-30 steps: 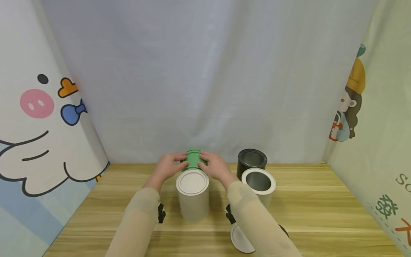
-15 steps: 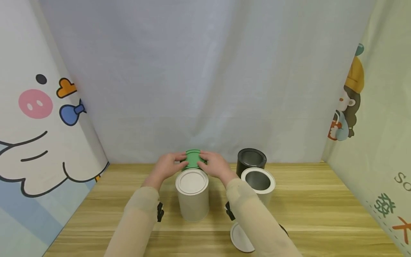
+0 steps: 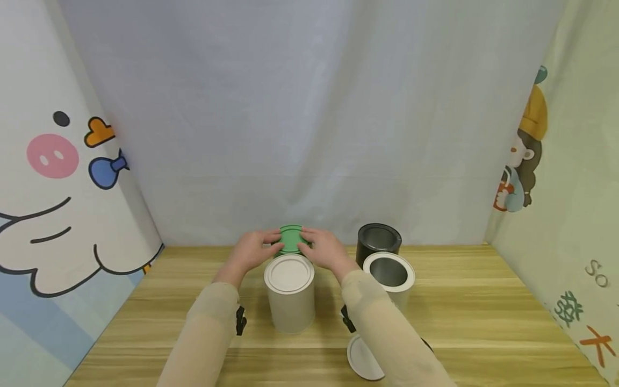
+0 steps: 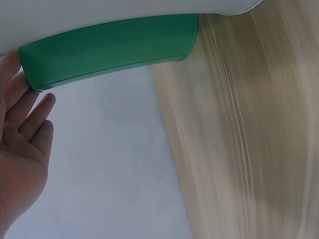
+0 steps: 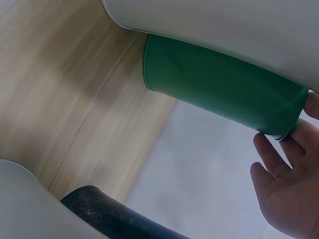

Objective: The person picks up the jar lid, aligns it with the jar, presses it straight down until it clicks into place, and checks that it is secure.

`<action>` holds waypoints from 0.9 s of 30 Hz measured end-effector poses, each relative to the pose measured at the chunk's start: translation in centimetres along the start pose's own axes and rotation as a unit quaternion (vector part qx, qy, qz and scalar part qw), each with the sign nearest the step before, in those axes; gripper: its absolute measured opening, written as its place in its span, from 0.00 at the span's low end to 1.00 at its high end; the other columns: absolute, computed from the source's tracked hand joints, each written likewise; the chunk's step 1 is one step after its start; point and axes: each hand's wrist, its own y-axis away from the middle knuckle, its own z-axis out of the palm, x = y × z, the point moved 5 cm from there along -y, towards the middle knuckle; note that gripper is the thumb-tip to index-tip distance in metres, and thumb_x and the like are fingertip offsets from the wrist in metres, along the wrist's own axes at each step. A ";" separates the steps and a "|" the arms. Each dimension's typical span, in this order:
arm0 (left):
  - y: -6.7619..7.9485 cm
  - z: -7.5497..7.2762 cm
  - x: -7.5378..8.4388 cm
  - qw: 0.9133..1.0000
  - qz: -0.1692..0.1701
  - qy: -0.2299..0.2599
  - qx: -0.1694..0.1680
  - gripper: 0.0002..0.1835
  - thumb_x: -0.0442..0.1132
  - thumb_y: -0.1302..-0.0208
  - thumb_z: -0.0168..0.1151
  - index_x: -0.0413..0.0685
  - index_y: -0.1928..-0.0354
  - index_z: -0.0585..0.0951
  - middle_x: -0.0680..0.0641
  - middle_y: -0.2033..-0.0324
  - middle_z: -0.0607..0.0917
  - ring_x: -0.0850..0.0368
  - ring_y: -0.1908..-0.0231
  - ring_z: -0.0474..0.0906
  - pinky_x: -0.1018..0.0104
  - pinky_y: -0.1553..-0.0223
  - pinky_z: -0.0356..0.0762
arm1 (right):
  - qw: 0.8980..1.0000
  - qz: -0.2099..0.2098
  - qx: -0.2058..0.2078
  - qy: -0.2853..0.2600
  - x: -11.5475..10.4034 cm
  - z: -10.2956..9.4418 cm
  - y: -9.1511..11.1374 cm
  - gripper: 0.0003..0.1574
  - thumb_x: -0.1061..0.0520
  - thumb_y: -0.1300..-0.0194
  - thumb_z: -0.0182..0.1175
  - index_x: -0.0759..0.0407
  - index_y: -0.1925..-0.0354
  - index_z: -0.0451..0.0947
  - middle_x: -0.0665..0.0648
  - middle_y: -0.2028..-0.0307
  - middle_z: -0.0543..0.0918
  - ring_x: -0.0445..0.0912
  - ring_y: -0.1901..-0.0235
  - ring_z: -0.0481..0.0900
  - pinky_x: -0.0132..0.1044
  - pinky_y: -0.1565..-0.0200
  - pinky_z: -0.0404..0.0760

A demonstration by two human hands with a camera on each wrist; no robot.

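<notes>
A green can (image 4: 109, 47) with a green lid (image 3: 292, 239) on top stands at the table's back edge. Just in front of it, partly covering it, is a taller white can (image 3: 292, 309) with a white lid (image 3: 289, 273) on it. My left hand (image 3: 251, 250) rests at the left rim of the green lid, thumb on the near side and fingers on the far side. From the right, my right hand (image 3: 328, 250) touches the opposite rim in the same way. Both wrist views show the fingers fairly straight, with the outer ones spread away from the can.
Right of my right hand stand an uncovered white can (image 3: 399, 298) and, behind it, an uncovered black can (image 3: 366, 258). A loose white lid (image 3: 361, 359) lies on the wooden table (image 3: 483, 322), partly under my right sleeve. A pale curtain (image 3: 309, 134) hangs behind.
Both hands stay at the green lid with almost no movement. The cans and the loose lid keep their places; the head view shifts very slightly.
</notes>
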 end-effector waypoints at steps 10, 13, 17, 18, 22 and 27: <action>0.0 0.1 0.0 1.000 -0.004 0.004 -0.005 0.24 0.47 0.29 0.60 0.42 0.37 0.78 0.43 0.35 0.74 0.39 0.34 0.66 0.43 0.35 0.66 | 0.999 0.016 -0.011 0.030 0.0 0.2 0.0 0.30 0.45 0.23 0.48 0.55 0.29 0.67 0.51 0.28 0.65 0.55 0.29 0.62 0.49 0.30 0.61; 0.0 0.1 0.0 1.000 -0.008 0.012 -0.006 0.24 0.47 0.29 0.60 0.42 0.37 0.77 0.43 0.35 0.74 0.39 0.34 0.66 0.43 0.36 0.66 | 0.999 0.012 -0.013 0.027 0.0 0.1 0.0 0.30 0.45 0.22 0.48 0.56 0.29 0.67 0.53 0.28 0.64 0.55 0.29 0.61 0.49 0.30 0.60; 0.0 0.1 -0.1 1.000 -0.004 0.015 -0.002 0.24 0.47 0.29 0.61 0.41 0.37 0.78 0.43 0.35 0.74 0.39 0.34 0.66 0.43 0.36 0.67 | 1.000 0.007 -0.011 0.023 0.0 0.1 -0.1 0.30 0.46 0.22 0.48 0.56 0.29 0.67 0.54 0.28 0.65 0.55 0.29 0.61 0.49 0.30 0.60; 0.0 0.1 -0.1 1.000 -0.003 0.016 -0.001 0.24 0.47 0.29 0.61 0.41 0.37 0.78 0.43 0.35 0.74 0.39 0.34 0.66 0.43 0.36 0.67 | 1.000 0.006 -0.011 0.022 0.1 0.2 -0.1 0.30 0.46 0.22 0.48 0.56 0.29 0.67 0.54 0.28 0.65 0.55 0.29 0.61 0.49 0.30 0.60; 0.1 0.2 -0.1 1.000 -0.003 0.024 -0.002 0.24 0.46 0.29 0.61 0.41 0.37 0.78 0.43 0.35 0.74 0.39 0.34 0.66 0.43 0.36 0.67 | 1.000 0.004 -0.008 0.015 0.2 0.2 -0.1 0.30 0.46 0.23 0.49 0.57 0.30 0.68 0.55 0.28 0.66 0.55 0.30 0.62 0.50 0.30 0.60; 0.2 0.2 0.0 1.000 0.005 0.025 0.005 0.24 0.46 0.29 0.61 0.40 0.38 0.78 0.41 0.36 0.75 0.39 0.34 0.67 0.43 0.36 0.67 | 1.000 -0.002 0.000 0.005 0.3 0.3 -0.1 0.30 0.46 0.23 0.50 0.57 0.30 0.69 0.55 0.29 0.67 0.55 0.30 0.63 0.50 0.30 0.61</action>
